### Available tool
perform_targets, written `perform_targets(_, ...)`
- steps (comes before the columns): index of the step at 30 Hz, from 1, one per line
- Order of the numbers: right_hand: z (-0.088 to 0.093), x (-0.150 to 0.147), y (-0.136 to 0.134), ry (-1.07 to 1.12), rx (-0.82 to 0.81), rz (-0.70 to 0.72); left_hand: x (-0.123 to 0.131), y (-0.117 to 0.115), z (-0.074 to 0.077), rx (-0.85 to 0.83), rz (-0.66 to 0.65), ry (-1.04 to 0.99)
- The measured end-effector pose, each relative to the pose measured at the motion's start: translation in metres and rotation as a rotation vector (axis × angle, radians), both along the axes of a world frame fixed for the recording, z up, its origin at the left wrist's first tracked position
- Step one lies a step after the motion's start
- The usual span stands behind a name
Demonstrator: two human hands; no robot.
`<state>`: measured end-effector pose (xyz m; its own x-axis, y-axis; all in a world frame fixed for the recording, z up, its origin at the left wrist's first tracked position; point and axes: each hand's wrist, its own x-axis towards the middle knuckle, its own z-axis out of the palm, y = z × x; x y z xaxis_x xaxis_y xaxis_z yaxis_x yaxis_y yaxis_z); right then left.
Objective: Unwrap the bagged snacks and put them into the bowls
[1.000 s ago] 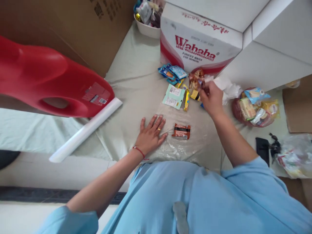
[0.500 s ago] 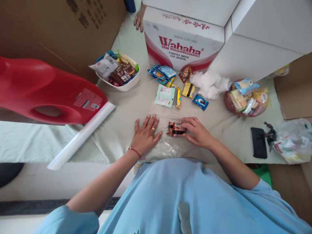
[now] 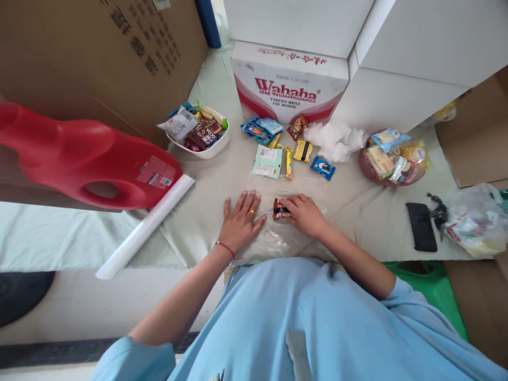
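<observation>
My left hand [image 3: 240,220] lies flat with its fingers spread on a clear plastic bag [image 3: 278,241] on the pale cloth. My right hand [image 3: 304,212] rests over a small red-brown snack packet [image 3: 279,210] on that bag, fingers curled on it. Beyond the hands lie loose snacks: a mint-green packet [image 3: 268,161], a yellow bar [image 3: 289,163], a yellow-black packet [image 3: 304,150], a blue biscuit packet [image 3: 323,167], blue packets [image 3: 262,127] and a cookie packet [image 3: 298,126].
A white bowl of snacks [image 3: 198,134] stands at the back left, a red bowl of snacks [image 3: 392,157] at the right. A Wahaha carton [image 3: 288,84], white boxes, a red jug [image 3: 87,159], a white roll [image 3: 146,225], a black phone [image 3: 420,233] and a plastic bag [image 3: 474,222] surround the cloth.
My right hand came back from the far snack pile to the red-brown packet and now covers most of it. The left hand stayed flat. The view tilted up.
</observation>
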<state>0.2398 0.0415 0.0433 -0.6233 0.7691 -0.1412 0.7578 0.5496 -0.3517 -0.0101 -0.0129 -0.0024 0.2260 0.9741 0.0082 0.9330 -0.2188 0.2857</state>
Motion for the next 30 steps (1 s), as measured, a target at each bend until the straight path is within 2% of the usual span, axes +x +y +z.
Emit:
perform_targets(8,-0.004,0.003,-0.010,0.045,-0.003,-0.015,-0.005,0.001,-0.001,-0.017,-0.015,-0.002)
perform_targets(10,0.000,0.013,-0.017,0.136,0.009,-0.029,-0.009,-0.002,-0.002,0.018,-0.003,-0.022)
perform_targets(13,0.006,0.043,-0.036,0.335,0.016,0.000,-0.019,-0.013,0.000,0.121,0.006,-0.059)
perform_targets(14,0.006,0.055,-0.046,0.380,-0.006,0.026,-0.024,-0.018,0.002,0.144,-0.030,-0.078)
perform_targets(16,0.000,0.077,-0.065,0.411,-0.067,0.077,-0.035,-0.028,0.004,0.122,-0.196,-0.141)
perform_targets(19,-0.019,0.096,-0.090,0.405,-0.083,0.068,-0.050,-0.039,0.007,-0.056,-0.460,-0.226)
perform_targets(21,-0.032,0.097,-0.098,0.423,-0.048,0.006,-0.056,-0.041,0.007,-0.158,-0.508,-0.230)
perform_targets(24,-0.035,0.093,-0.093,0.480,-0.058,-0.054,-0.059,-0.033,0.009,-0.228,-0.451,-0.245)
perform_targets(30,0.001,0.091,-0.048,0.651,-0.306,-0.081,-0.051,0.006,0.035,-0.318,-0.217,-0.541)
